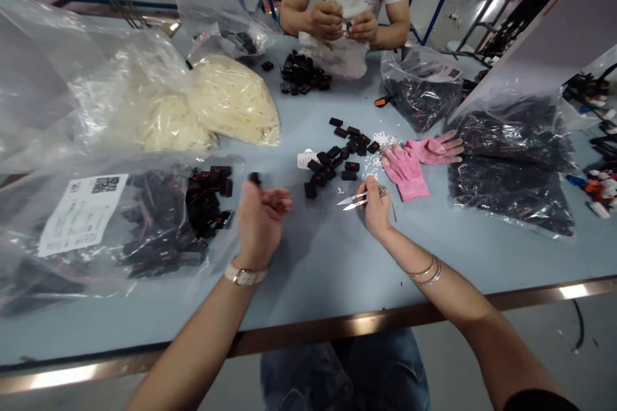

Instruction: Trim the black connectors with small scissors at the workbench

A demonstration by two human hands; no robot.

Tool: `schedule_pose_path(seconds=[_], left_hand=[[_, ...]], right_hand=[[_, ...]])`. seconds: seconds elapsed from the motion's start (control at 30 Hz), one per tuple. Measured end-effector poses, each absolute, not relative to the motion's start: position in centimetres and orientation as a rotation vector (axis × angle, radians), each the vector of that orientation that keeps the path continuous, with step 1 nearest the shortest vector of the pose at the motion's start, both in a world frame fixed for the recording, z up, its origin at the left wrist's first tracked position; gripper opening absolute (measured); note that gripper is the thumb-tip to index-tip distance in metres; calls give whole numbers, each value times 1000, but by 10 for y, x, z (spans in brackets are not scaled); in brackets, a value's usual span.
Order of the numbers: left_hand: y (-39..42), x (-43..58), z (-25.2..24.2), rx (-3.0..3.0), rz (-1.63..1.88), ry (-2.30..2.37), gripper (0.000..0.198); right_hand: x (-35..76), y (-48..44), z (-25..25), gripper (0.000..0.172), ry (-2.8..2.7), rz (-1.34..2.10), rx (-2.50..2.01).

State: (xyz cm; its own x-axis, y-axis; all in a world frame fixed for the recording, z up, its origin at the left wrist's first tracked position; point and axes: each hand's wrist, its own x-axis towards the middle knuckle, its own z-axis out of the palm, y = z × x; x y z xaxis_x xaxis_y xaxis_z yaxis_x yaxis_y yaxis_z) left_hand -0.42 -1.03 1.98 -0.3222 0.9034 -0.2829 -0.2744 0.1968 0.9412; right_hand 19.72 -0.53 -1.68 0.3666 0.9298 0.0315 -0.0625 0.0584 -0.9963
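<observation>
On my feed, the small black plastic piece is pinched at the tips of the left hand, whose fingers are curled together around it. It is motion-blurred, so I cannot make out its shape or markings. The right hand is closed around one pair of silver thread snips. The blades point toward the left fingers, and most of the handle is hidden in the fist. Just beyond the right fingertips lies a loose heap of black plastic clips with red marks, too overlapped for me to count. A scatter of tiny white offcuts touches the heap. To the right of those fingers lie two pink knit gloves. To the left of the left fingers, a clear plastic bag of black clips veils its contents. Far beyond, a co-worker's two hands meet over something too small to tell, and that person is cut off at the frame's top edge.
</observation>
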Motion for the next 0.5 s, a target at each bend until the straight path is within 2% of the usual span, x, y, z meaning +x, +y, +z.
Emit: schedule_pose_path(seconds=[0.13, 0.2, 0.37, 0.5], left_hand=[[-6, -21, 35, 460, 1601, 1464, 50], [-5, -22, 32, 488, 1617, 1404, 47], [-12, -5, 8, 1010, 1213, 1350, 39], [-23, 5, 0, 1700, 854, 1413, 22]], right_hand=[[197, -7, -18, 56, -935, 949, -1278], [196, -5, -20, 56, -946, 932, -1282], [202, 2, -18, 55, -966, 728, -1219], [216, 6, -12, 40, -1245, 499, -1307]])
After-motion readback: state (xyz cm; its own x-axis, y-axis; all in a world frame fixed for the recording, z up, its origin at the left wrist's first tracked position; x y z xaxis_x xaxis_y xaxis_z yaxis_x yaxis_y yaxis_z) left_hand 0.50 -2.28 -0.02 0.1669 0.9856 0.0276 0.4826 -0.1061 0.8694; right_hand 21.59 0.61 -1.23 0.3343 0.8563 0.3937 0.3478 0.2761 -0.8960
